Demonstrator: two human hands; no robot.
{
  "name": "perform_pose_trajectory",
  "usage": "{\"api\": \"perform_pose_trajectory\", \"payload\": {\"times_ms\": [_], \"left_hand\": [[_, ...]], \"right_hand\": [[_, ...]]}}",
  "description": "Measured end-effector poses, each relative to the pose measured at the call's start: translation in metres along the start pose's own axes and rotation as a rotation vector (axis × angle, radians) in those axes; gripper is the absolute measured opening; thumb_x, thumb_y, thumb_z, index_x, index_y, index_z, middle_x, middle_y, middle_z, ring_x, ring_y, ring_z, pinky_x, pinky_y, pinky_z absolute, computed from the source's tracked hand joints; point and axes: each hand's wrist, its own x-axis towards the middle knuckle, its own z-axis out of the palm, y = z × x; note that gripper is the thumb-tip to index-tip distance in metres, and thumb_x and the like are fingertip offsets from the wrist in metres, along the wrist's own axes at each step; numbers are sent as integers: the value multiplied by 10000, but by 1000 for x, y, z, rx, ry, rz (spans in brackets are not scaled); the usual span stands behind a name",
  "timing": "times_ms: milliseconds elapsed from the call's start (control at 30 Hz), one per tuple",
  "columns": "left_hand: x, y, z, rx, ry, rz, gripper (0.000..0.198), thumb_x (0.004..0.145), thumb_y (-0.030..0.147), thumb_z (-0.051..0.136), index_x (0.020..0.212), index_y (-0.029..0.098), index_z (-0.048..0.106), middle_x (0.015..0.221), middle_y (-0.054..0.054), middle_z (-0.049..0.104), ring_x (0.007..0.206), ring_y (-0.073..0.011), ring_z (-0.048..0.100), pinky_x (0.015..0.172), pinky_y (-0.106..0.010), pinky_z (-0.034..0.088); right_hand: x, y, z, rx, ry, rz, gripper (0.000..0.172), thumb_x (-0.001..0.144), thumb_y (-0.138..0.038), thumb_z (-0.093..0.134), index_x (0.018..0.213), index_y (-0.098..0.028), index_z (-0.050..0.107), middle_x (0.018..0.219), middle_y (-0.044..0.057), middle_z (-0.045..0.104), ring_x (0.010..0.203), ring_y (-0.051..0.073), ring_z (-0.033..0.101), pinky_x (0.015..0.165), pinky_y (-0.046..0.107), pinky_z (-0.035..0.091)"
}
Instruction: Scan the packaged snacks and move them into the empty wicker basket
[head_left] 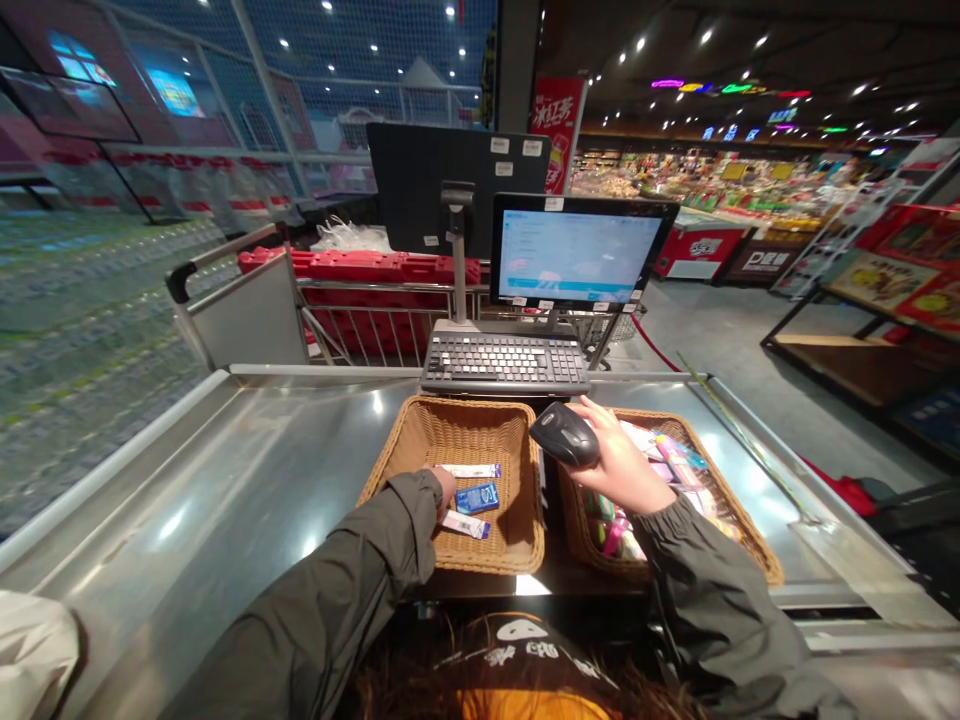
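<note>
My right hand (622, 465) is closed round a black barcode scanner (564, 433), held over the gap between two wicker baskets. My left hand (444, 487) reaches into the left basket (390, 455); only its edge shows past the sleeve, beside a small blue packet (477, 497) and two white packets (466, 523). Its fingers are mostly hidden. The right basket (742, 530) holds several colourful small packaged goods.
Both baskets sit on a steel checkout counter (247, 480). Behind them are a black keyboard (505, 362), a lit monitor (577, 255) and the back of a second screen (450, 170). A trolley with red crates (360, 270) stands beyond; shop shelves at right.
</note>
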Motion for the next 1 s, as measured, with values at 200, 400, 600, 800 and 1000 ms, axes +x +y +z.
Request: {"api": "perform_pose_trajectory", "payload": {"times_ms": [200,400,600,800,1000], "left_hand": [[-16,9,-22,24,121,103,145,643,294,812,731,200,745,1004,-119,736,1062,-338,638,1045,-599,370],[-38,44,-61,36,429,293,281,796,392,694,1033,245,726,1519,-123,436,1450,-336,295,1157,-664,128],[-50,102,-81,0,762,418,372,849,514,633,1057,217,718,1526,-147,419,1448,-346,293,1151,-683,169],[-36,169,-82,-67,813,351,421,849,546,599,1019,187,736,1526,-140,419,1443,-377,284,1154,-688,170],[-16,225,-81,-37,723,234,429,863,525,561,930,153,764,1499,-168,452,1456,-379,246,1173,-663,91]], "right_hand": [[-4,0,-6,-14,43,12,539,724,-264,633,1257,-206,571,1344,124,562,1399,372,373,1141,599,306],[-21,12,-26,-23,156,121,569,720,-285,629,1274,-180,550,1339,148,565,1410,381,355,1128,594,323],[-42,26,-49,-62,254,154,509,725,-300,638,1216,-185,571,1274,126,609,1379,371,405,1136,551,340],[-65,46,-61,-69,285,249,551,742,-371,633,1255,-196,533,1317,151,587,1401,391,373,1109,615,340],[-82,67,-69,-46,305,261,570,734,-410,654,1249,-195,541,1313,158,591,1393,390,387,1104,625,341]]}}
